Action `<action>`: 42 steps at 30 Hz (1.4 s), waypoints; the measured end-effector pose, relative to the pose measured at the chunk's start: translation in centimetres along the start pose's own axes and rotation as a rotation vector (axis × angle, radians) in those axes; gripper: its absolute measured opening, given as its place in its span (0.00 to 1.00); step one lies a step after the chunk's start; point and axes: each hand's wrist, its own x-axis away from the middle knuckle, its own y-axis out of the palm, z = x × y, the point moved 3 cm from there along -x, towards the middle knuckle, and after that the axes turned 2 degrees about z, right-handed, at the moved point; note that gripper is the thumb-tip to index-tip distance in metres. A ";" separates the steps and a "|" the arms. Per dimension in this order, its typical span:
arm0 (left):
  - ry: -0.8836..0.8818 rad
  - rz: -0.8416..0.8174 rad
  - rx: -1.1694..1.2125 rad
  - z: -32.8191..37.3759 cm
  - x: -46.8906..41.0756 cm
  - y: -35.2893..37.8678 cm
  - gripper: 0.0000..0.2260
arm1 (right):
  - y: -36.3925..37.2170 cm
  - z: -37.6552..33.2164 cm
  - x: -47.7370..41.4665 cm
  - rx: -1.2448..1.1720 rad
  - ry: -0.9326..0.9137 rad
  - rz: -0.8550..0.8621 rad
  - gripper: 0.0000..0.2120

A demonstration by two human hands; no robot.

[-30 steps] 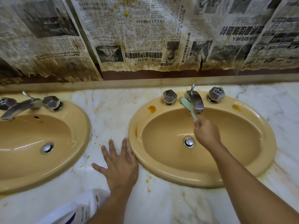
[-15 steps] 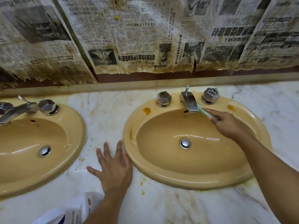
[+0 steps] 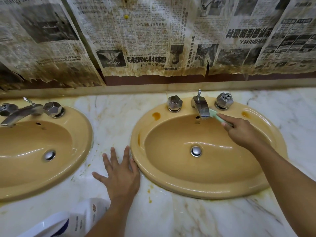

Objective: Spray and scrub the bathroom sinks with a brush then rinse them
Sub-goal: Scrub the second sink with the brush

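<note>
Right hand (image 3: 242, 132) is out over the back of the right-hand sink (image 3: 188, 190), fingers curled round the handle of a pale green brush (image 3: 214, 114), forefinger laid along the top of it. The brush head is pressed to the right side of the chrome spout (image 3: 201, 107), low down near its mouth. There's a faceted knob on either side: the left knob (image 3: 174, 103) sits apart from the action, while the right knob (image 3: 224, 100) is just behind the brush.

Left hand (image 3: 119, 173) is flat on the marble counter (image 3: 111, 120), fingers straight and spread, gripping nothing, its right edge touching the sink's front-left rim. It lies between the two basins, with the left-hand sink (image 3: 82, 134) well off to its side.

Orange stains show on the deck of the right sink, one (image 3: 156, 115) left of the knobs and one (image 3: 245, 114) to the right, and the basin gleams wet round the drain (image 3: 196, 151). Orange specks dot the counter near the rim. A white bottle (image 3: 82, 218) lies at the near edge beside the left forearm. Stained newspaper (image 3: 153, 40) hangs across the wall behind.
</note>
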 end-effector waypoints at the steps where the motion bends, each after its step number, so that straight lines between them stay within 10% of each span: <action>1: 0.000 0.000 0.001 0.0 0.0 0.0 0.23 | 0.7 -0.3 -0.4 0.003 -0.016 -0.006 0.20; 31: 0.001 -0.014 0.039 -0.4 -0.3 0.2 0.24 | 9.3 -8.4 8.3 0.052 0.117 0.462 0.22; 42: -0.004 -0.023 0.030 -0.2 -0.2 0.1 0.24 | 9.7 -8.5 5.7 -0.062 0.040 0.259 0.21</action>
